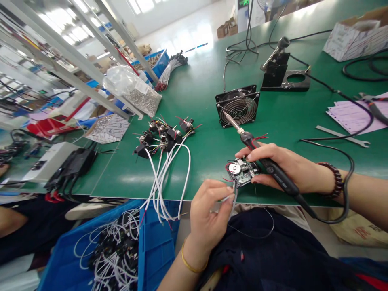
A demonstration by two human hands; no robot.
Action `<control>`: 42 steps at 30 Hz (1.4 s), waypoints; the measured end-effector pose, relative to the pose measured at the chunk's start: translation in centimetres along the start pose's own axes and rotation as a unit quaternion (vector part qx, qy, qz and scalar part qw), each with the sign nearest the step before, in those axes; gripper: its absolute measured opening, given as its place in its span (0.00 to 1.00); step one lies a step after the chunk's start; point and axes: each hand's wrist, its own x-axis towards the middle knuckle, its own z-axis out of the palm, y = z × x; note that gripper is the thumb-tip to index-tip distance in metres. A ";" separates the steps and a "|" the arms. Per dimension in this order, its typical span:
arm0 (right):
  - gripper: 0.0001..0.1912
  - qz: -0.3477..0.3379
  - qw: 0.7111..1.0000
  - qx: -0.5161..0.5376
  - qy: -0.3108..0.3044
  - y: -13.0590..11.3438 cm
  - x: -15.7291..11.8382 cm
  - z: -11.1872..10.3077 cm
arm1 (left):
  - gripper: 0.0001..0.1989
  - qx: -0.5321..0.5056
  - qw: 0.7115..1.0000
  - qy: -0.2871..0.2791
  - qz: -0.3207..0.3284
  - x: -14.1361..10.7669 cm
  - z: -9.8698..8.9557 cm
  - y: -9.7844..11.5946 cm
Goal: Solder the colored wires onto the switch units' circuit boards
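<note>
A small circuit board (pixel 244 174) with a round silver part and thin red wires rests near the front edge of the green table (pixel 200 161). My right hand (pixel 281 163) is closed around a black soldering iron (pixel 277 176), and its fingertips also touch the board's right side. The iron's metal tip points up and left, in front of a black fan (pixel 239 107). At the board's lower left, my left hand (pixel 212 210) pinches a grey cable (pixel 235 198). A thin wire hangs below the board.
Wired black assemblies (pixel 165 135) with white cables lie left of the board. Behind are an iron stand (pixel 281 74), pink papers (pixel 348 115) and a wrench (pixel 342 136). Blue bins (pixel 157 246) stand below the table edge. A person's knee shows at far left.
</note>
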 end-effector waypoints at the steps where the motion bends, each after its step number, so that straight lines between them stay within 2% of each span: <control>1: 0.23 -0.002 1.000 0.002 -0.001 0.0 0.1 0.0 | 0.10 0.043 0.998 -0.024 0.045 -0.1 -0.1 0.1; 3: 0.22 -0.006 1.000 0.005 -0.002 -0.1 0.2 0.0 | 0.12 0.079 0.991 -0.069 0.087 -0.2 -0.4 0.2; 5: 0.22 -0.012 1.000 0.003 -0.001 -0.1 0.4 0.0 | 0.10 0.040 0.994 -0.081 0.061 -0.1 -0.4 0.3; 7: 0.21 -0.015 1.000 -0.005 0.000 -0.2 0.5 0.0 | 0.08 -0.022 0.999 -0.030 -0.003 0.2 -0.3 0.3; 9: 0.21 -0.014 1.000 -0.011 -0.002 -0.3 0.6 0.0 | 0.05 -0.066 0.995 0.039 -0.070 0.8 -0.1 0.1; 10: 0.21 -0.013 1.000 -0.013 -0.003 -0.4 0.6 0.0 | 0.03 -0.078 0.991 0.056 -0.097 1.1 0.0 0.1; 12: 0.20 -0.015 1.000 -0.015 -0.004 -0.4 0.6 0.0 | 0.01 -0.094 0.986 0.047 -0.127 1.7 0.2 -0.1; 14: 0.20 -0.015 1.000 -0.017 -0.003 -0.5 0.6 -0.1 | 0.03 -0.096 0.987 0.024 -0.127 2.0 0.4 -0.2; 19: 0.20 -0.014 1.000 -0.016 -0.002 -0.5 0.7 0.0 | 0.06 -0.032 0.996 0.028 -0.075 2.1 0.1 -0.1; 22: 0.18 -0.019 1.000 -0.014 -0.002 -0.7 0.8 0.0 | 0.08 0.059 0.998 -0.020 0.015 2.0 -0.6 0.1; 26: 0.17 -0.028 0.999 -0.014 0.004 -0.8 1.0 0.1 | 0.13 0.144 0.980 -0.073 0.120 2.2 -1.3 0.1; 30: 0.17 -0.033 0.999 -0.029 0.005 -0.7 1.0 0.1 | 0.16 0.175 0.971 -0.074 0.144 2.2 -1.2 0.0; 35: 0.17 -0.028 0.999 -0.036 -0.006 -0.9 1.0 -0.1 | 0.17 0.210 0.968 -0.020 0.138 1.1 -1.3 -0.2; 37: 0.17 -0.024 0.999 -0.031 -0.007 -0.9 1.0 -0.2 | 0.16 0.220 0.969 0.012 0.108 0.6 -1.3 -0.3; 39: 0.17 -0.023 0.999 -0.028 -0.008 -0.9 1.0 -0.2 | 0.11 0.185 0.981 0.031 0.041 0.5 -1.1 -0.4; 42: 0.18 -0.025 0.999 -0.026 -0.012 -0.9 1.1 -0.2 | 0.05 0.008 0.993 0.044 -0.106 1.0 -0.4 -0.8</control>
